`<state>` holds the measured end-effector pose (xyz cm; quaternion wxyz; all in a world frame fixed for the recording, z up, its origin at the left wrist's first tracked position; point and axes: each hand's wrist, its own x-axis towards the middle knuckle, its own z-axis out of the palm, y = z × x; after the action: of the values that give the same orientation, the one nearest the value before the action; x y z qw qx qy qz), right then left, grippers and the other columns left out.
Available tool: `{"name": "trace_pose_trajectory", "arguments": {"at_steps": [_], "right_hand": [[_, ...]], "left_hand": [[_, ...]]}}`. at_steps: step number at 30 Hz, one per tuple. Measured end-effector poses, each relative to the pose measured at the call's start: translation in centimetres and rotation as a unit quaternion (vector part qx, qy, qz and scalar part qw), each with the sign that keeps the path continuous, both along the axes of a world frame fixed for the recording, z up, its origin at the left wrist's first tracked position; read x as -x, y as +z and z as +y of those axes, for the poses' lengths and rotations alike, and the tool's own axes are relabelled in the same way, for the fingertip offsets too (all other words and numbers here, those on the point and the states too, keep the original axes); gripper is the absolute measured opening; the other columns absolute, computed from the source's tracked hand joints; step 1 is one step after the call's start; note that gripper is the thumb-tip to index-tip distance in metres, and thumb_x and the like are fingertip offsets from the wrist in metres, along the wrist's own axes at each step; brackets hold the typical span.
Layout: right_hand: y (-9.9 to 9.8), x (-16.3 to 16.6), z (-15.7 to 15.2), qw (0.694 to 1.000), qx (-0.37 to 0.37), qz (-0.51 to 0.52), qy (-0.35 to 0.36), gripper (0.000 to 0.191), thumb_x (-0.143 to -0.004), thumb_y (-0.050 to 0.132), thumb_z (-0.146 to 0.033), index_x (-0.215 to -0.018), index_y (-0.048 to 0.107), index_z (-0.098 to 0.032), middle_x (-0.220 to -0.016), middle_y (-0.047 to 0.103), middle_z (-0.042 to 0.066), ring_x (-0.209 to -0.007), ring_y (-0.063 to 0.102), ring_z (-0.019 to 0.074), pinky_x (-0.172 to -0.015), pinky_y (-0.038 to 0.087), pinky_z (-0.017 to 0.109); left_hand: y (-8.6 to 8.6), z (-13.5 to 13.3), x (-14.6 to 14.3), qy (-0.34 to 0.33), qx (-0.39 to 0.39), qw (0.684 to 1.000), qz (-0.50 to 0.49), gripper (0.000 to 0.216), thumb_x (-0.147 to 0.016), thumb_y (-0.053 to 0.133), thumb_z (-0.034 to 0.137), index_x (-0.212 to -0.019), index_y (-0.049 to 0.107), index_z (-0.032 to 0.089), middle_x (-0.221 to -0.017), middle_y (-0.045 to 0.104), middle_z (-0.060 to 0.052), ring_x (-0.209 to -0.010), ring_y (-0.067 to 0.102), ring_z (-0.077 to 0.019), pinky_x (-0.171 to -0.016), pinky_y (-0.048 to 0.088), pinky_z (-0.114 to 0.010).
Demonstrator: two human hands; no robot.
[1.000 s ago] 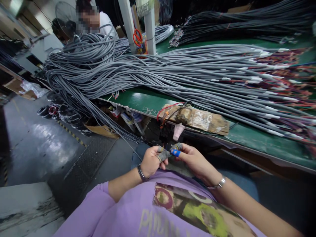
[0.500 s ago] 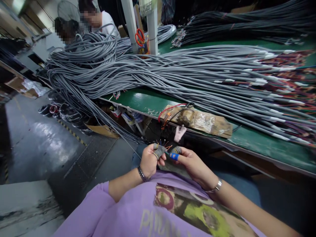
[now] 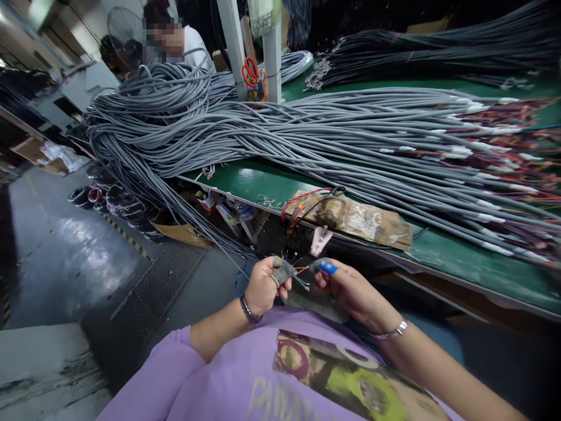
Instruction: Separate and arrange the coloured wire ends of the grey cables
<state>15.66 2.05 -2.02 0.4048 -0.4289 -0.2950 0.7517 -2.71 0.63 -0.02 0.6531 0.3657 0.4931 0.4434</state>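
Left hand [image 3: 263, 286] tightly pinches coloured wires [image 3: 300, 269] fanning toward three o'clock; right hand [image 3: 350, 292], just beyond, bends its fingers inward, grip unclear.

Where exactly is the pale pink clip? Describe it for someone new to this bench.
Start at the green table and find the brown, taped board along its near edge. In the picture, the clip shows just below that board, above the right hand. Its pale pink colour and forked shape set it apart from the dark and orange leads to its left.
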Motion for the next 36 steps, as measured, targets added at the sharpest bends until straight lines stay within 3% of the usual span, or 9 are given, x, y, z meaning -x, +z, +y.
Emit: {"name": "trace_pose_trajectory", "arguments": {"at_steps": [3,6,12,19,26,36], "right_hand": [[0.2,-0.6,1.4,0.997,0.045,0.042,-0.049,0.047,-0.056,0.079,-0.062,-0.071,0.068,-0.019,-0.07,0.064,0.002,-0.06,0.053,0.0124,-0.061,0.049,0.027],[1.2,-0.4,2.6,0.996,0.048,0.062,-0.036,0.05,-0.061,0.073,-0.067,-0.074,0.069,-0.019,-0.074,0.065,0.003,-0.061,0.056,0.0132,-0.06,0.049,0.026],[2.9,0.6,3.6,0.997,-0.016,0.071,-0.022,0.041,-0.07,0.07,-0.06,-0.072,0.066,-0.02,-0.065,0.061,0.001,-0.06,0.053,0.0136,-0.06,0.046,0.026],[3.1,1.1,3.6,0.997,-0.038,0.044,-0.046,0.049,-0.068,0.068,-0.067,-0.073,0.065,-0.018,-0.065,0.061,0.003,-0.059,0.052,0.0145,-0.057,0.044,0.028],[2.8,1.7,3.7,0.993,-0.031,0.061,-0.096,0.048,-0.062,0.076,-0.061,-0.079,0.068,-0.018,-0.068,0.065,0.004,-0.06,0.055,0.0157,-0.059,0.045,0.029],[3.3,1.4,2.9,0.997,0.001,0.071,-0.027,0.047,-0.072,0.062,-0.068,-0.075,0.065,-0.021,-0.071,0.064,0.005,-0.059,0.054,0.0158,-0.058,0.046,0.029]], "left_hand": [[0.7,0.6,0.4,-0.088,0.008,0.996,-0.003,0.044,-0.065,0.075,0.054,-0.068,0.056,0.014,-0.048,0.056,0.003,-0.03,0.042,-0.0048,-0.031,0.024,-0.017],[1.1,1.5,0.3,-0.164,0.028,0.986,-0.023,0.045,-0.062,0.077,0.053,-0.068,0.056,0.014,-0.047,0.055,0.003,-0.03,0.041,-0.005,-0.029,0.025,-0.017],[1.0,3.1,-0.6,-0.217,0.033,0.974,-0.063,0.046,-0.061,0.079,0.052,-0.069,0.054,0.014,-0.046,0.055,0.004,-0.029,0.04,-0.0049,-0.029,0.025,-0.017],[0.9,3.7,-1.5,-0.222,0.052,0.971,-0.073,0.045,-0.057,0.08,0.05,-0.068,0.054,0.015,-0.046,0.055,0.003,-0.029,0.041,-0.0052,-0.03,0.025,-0.017],[0.6,3.5,-2.2,-0.211,0.071,0.972,-0.075,0.046,-0.054,0.081,0.051,-0.067,0.056,0.014,-0.045,0.054,0.003,-0.028,0.039,-0.0048,-0.029,0.024,-0.018],[1.1,2.3,-1.9,-0.179,0.059,0.98,-0.07,0.048,-0.054,0.081,0.053,-0.063,0.051,0.016,-0.043,0.053,0.004,-0.027,0.038,-0.005,-0.028,0.022,-0.018]]}}
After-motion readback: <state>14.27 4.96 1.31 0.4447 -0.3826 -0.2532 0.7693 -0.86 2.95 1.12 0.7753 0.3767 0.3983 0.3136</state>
